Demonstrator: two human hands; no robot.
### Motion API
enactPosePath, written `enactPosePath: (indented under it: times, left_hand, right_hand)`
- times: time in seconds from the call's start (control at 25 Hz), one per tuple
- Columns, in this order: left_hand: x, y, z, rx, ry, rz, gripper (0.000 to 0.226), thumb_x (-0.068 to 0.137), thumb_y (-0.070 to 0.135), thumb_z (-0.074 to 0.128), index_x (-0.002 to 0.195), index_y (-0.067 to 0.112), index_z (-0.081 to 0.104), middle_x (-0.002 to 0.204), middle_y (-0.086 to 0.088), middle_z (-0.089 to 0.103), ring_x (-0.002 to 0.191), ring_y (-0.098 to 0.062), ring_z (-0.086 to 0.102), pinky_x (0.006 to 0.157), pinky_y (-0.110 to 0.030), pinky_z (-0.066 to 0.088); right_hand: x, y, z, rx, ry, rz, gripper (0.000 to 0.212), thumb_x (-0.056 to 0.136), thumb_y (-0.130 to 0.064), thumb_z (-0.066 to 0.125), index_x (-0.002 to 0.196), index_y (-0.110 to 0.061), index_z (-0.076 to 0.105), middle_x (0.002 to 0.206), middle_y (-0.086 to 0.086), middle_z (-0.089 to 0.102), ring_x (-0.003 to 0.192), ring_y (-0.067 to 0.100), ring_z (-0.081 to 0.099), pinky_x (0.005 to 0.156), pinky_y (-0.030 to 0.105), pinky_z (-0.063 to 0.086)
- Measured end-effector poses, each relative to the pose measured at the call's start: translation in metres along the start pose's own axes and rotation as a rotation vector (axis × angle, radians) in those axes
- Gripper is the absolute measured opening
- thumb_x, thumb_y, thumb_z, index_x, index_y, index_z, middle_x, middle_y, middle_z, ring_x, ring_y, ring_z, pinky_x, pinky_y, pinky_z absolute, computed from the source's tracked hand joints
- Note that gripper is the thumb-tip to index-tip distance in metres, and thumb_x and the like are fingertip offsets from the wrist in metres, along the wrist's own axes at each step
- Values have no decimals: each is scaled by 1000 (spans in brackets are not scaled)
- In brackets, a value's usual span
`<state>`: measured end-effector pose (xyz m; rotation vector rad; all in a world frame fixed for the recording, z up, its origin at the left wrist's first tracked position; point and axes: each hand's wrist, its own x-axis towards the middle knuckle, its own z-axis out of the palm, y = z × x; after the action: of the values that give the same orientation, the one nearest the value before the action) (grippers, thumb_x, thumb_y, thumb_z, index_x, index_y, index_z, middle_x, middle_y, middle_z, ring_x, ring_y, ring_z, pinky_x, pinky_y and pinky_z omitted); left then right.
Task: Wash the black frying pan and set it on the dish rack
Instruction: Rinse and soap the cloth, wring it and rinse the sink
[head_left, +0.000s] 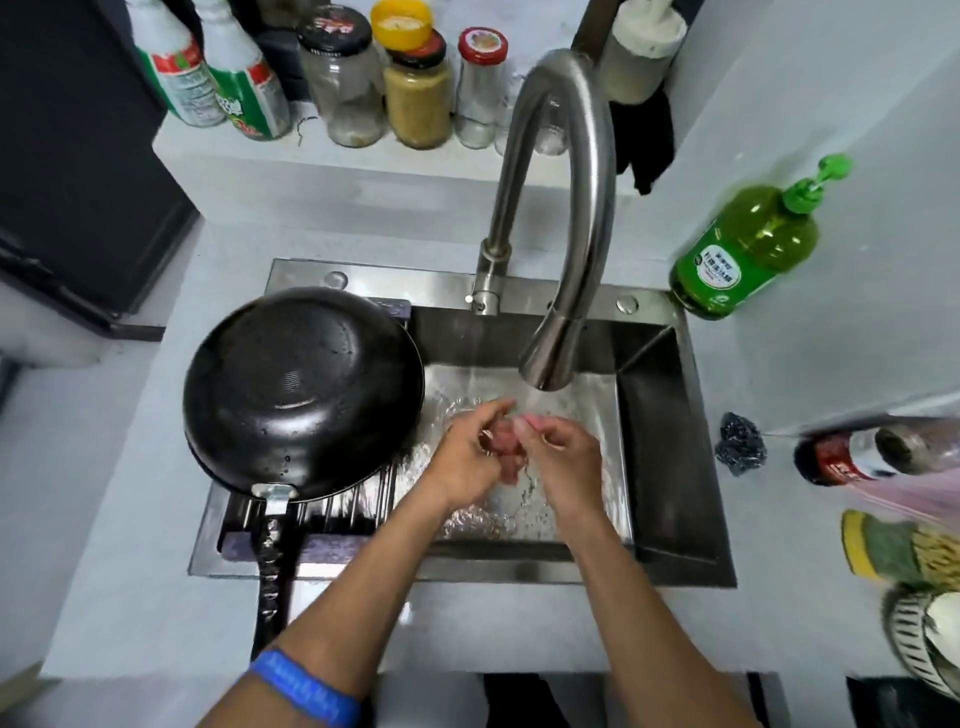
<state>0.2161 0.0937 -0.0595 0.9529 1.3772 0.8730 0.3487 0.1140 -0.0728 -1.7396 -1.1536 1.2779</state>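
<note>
Pan (304, 387): upside down on rack (332, 512), wet.
Hands: left hand (470, 457) and right hand (563, 460) rubbing under tap (550, 358), fingers loosely curled, holding nothing certain.
Tip: rinse thoroughly, leave pan draining.

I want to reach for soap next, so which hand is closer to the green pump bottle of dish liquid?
Right. The right hand is under the tap, on the side towards the green pump bottle of dish liquid; the left hand is beside it, further away.

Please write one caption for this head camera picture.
Black frying pan upside down on dish rack; both hands rinse under running faucet.
</note>
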Motion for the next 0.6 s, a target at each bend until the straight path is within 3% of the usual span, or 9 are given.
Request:
enactPosePath:
  times: [0.08,0.12,0.2,0.32,0.44,0.52,0.6]
  left_hand:
    - [10,-4,16,90,49,11,29,74,-20,65,93,2,69,76,-5,67,72,-21,65,69,-42,57]
    - [13,-7,21,138,114,-3,15,76,-12,70,80,2,69,70,0,66,67,-14,62,66,-35,55]
    - [18,-9,29,179,190,-20,16,75,3,78,68,5,64,61,9,59,60,-4,52,62,-22,43]
    - [16,-16,36,-60,82,-132,20,77,14,78,80,8,59,74,-1,61,69,-10,54,68,-27,41]
    - [8,-28,48,-480,-3,-342,32,84,55,60,99,27,67,98,0,68,85,-12,61,73,-33,42]
    - [13,-39,59,-772,68,-383,48,87,64,48,106,26,70,103,-1,69,85,-18,63,72,-36,46]
    - [27,-39,68,-957,235,-329,43,92,52,49,104,17,71,98,-8,69,80,-21,65,71,-37,49]
  right_hand:
    - [17,-3,-20,-23,-72,-109,25,87,-24,77,64,-25,68,67,-9,67,61,3,61,57,17,47]
    - [23,-7,-28,-41,-116,-123,30,91,-24,73,64,-22,61,60,-9,62,55,4,55,54,20,44]
    - [34,-16,-34,-64,-180,-104,31,98,-21,62,69,-21,51,60,-10,52,56,4,46,56,25,39]
    - [40,-33,-33,33,-208,-28,25,104,-13,50,80,-17,52,71,0,52,65,9,47,62,29,39]
    - [41,-53,-27,558,-279,417,17,107,-22,48,103,-12,61,102,12,68,92,23,63,85,40,50]
    - [49,-55,-30,872,-322,632,17,106,-18,46,111,-12,62,114,18,67,103,30,63,95,46,49]
    - [48,-51,-29,868,-337,610,17,101,-4,50,110,-9,64,106,20,68,96,31,64,92,46,50]
